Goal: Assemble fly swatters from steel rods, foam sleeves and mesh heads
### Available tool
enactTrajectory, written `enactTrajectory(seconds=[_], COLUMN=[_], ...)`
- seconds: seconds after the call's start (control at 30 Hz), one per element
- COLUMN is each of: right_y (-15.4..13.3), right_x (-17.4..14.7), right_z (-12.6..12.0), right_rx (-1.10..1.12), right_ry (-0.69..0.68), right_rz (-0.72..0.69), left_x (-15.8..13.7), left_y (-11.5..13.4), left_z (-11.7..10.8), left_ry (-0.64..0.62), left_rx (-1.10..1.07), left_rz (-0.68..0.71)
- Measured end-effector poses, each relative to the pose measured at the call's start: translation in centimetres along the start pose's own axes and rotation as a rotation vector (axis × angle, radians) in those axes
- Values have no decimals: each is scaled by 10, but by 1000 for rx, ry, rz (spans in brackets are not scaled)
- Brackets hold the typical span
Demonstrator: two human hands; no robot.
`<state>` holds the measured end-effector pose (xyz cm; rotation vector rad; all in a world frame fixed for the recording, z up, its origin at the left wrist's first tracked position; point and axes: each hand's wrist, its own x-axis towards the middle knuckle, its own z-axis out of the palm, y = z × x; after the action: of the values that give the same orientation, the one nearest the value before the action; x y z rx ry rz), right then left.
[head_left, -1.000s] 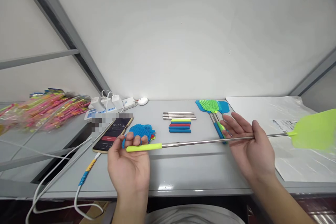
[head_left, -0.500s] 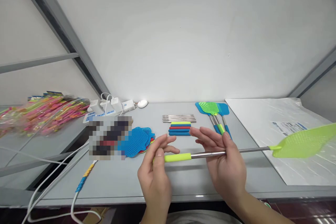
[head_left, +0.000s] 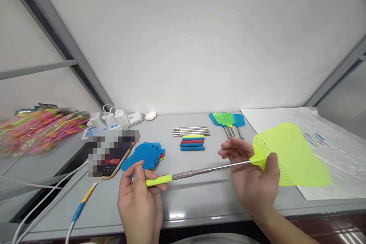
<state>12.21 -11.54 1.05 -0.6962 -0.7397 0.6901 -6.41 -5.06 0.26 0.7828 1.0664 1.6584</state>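
Note:
A yellow-green fly swatter [head_left: 297, 156] with a metal telescopic rod lies across both hands above the table. My left hand [head_left: 141, 198] is closed around its yellow grip. At the other end, my right hand [head_left: 254, 175] holds the neck of the mesh head, its thumb on top and its fingers behind. Beyond the rod lie a row of metal rods [head_left: 191, 131] and several coloured grips [head_left: 192, 144]. Blue swatter heads [head_left: 145, 154] are piled past my left hand. Swatters with blue and green heads [head_left: 225, 119] rest at the back.
White packaging [head_left: 274, 116] covers the table's right side. At the left are a phone [head_left: 120, 156], partly blurred out, a power strip [head_left: 114, 127] with plugs, and white cables [head_left: 54, 206]. Bagged pink and yellow items [head_left: 45, 129] lie further left. A white oval device [head_left: 150, 116] sits by the wall.
My right hand has moved along the rod to the swatter head, which has turned to face me more. My left hand has shifted left with the grip, and more rod shows between the hands.

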Motion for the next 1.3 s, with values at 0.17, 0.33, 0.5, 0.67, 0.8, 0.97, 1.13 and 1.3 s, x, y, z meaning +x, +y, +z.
enactTrajectory(seconds=[0.17, 0.33, 0.5, 0.67, 0.8, 0.97, 1.13, 1.3], right_y=[0, 21, 38, 33, 23, 12, 12, -1], right_x=[4, -4, -13, -6, 7, 10, -4, 7], right_z=[1, 15, 16, 12, 8, 1, 0, -14], right_rx=[-41, -99, -120, -74, -86, -304, -463, -732], right_ry=[130, 101, 84, 123, 99, -19, -148, -132], right_rz=[-35, 23, 81, 116, 116, 30, 175, 237], left_x=[-2, -17, -32, -39, -31, -32, -71, -69], left_y=[-1, -15, -25, -25, -27, -32, -38, -35], left_z=[0, 25, 40, 43, 44, 43, 62, 72], left_ry=[40, -41, -150, -168, -275, -744, -924, -1092], left_rx=[-31, 15, 98, 119, 139, 409, 211, 415], left_rz=[0, -24, -3, 3, -46, -179, -620, -286])
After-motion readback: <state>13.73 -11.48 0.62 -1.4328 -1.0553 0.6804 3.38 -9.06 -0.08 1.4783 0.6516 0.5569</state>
